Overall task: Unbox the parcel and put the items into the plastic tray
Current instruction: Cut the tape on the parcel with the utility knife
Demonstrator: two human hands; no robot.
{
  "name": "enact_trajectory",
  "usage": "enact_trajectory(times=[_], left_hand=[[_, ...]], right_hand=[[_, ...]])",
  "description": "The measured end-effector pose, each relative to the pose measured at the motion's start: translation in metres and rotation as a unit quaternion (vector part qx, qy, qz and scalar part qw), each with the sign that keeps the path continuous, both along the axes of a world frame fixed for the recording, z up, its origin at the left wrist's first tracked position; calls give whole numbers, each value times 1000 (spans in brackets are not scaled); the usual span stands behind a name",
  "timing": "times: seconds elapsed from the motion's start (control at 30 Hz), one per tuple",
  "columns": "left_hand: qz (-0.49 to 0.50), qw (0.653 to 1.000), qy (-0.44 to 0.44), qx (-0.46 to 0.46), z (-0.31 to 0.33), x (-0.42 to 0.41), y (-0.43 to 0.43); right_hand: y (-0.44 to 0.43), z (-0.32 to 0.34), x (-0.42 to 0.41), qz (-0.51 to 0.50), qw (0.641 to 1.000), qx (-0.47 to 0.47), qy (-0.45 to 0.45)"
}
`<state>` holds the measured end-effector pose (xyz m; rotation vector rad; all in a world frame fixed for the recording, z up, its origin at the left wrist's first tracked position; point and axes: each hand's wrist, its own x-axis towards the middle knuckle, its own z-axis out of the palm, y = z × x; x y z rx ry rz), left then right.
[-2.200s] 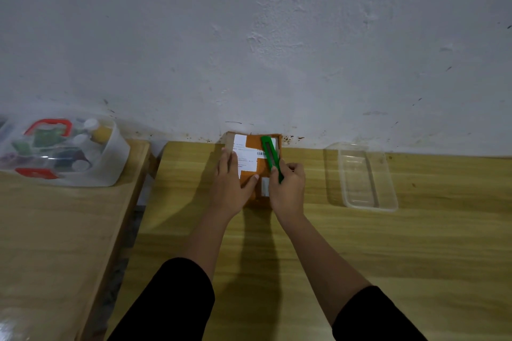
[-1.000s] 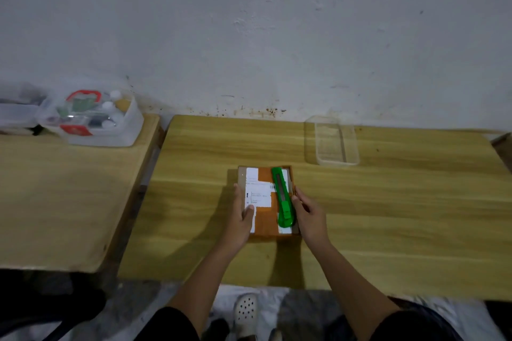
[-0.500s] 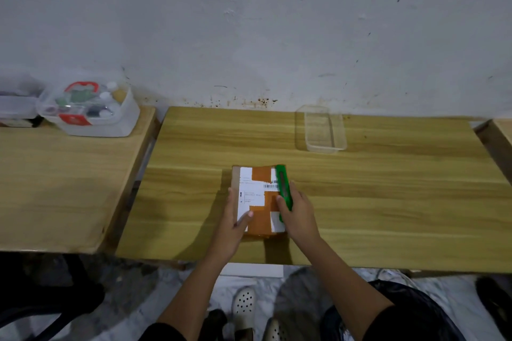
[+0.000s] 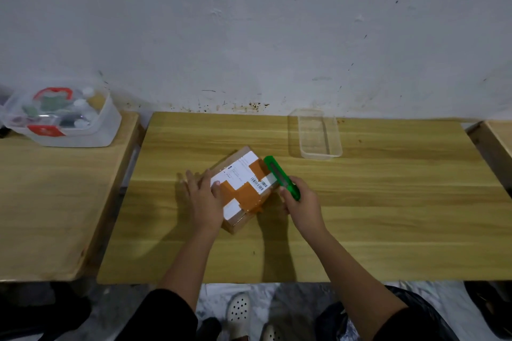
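Curled round the handle of a green box cutter with the right hand — far end laid against the right edge of the parcel. Pressing down with the straight, spread fingers of the left hand on the parcel's left side. Taped shut and turned askew in the middle of the wooden table. Further back and to the right, well apart — a clear plastic tray. Off on the left side table, a translucent tub of small items.
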<state>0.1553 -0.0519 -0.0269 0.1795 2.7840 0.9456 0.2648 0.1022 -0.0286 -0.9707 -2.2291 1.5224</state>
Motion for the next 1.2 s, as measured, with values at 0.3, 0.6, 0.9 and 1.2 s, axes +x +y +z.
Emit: enact_trajectory(times=[0.3, 0.6, 0.9, 1.2], left_hand=[[-83, 991, -78, 71, -4, -27, 12], [-23, 984, -115, 137, -24, -10, 12], [-43, 980, -120, 154, -33, -15, 9], [-35, 977, -114, 174, -37, -16, 12]], right_hand=[[22, 8, -24, 50, 998, -39, -32], [21, 8, -21, -9, 998, 36, -44], [10, 10, -13, -60, 996, 45, -43], [8, 14, -15, -53, 996, 44, -56]])
